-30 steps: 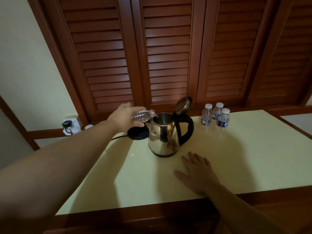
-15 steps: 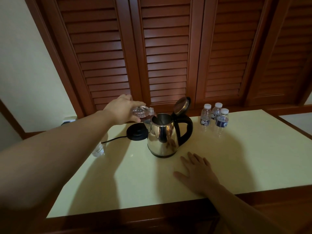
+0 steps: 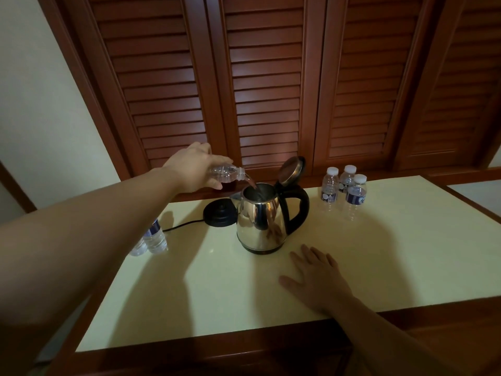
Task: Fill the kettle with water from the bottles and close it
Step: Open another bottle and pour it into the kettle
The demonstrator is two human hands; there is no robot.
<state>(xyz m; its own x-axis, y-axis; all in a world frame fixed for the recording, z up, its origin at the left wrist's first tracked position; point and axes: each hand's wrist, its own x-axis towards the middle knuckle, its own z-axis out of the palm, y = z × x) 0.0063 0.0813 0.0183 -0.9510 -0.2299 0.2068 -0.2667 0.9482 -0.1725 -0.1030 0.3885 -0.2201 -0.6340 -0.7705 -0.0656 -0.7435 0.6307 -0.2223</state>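
A left hand (image 3: 193, 169) grips one tipped bottle (image 3: 225, 173) over one open kettle (image 3: 261, 221); the right hand (image 3: 315, 280) lies flat, holding nothing. Three capped bottles (image 3: 343, 189) stand at the kettle's 2 o'clock; two more (image 3: 151, 240) at 9 o'clock sit half-hidden behind the forearm.

The left arm reaches forward at full stretch, its left hand (image 3: 193, 169) raised with the fingers curled around something it holds tipped to the right, while the right hand (image 3: 315, 278) lies palm down, fingers straight and slightly spread, its forearm running back toward the lower right.
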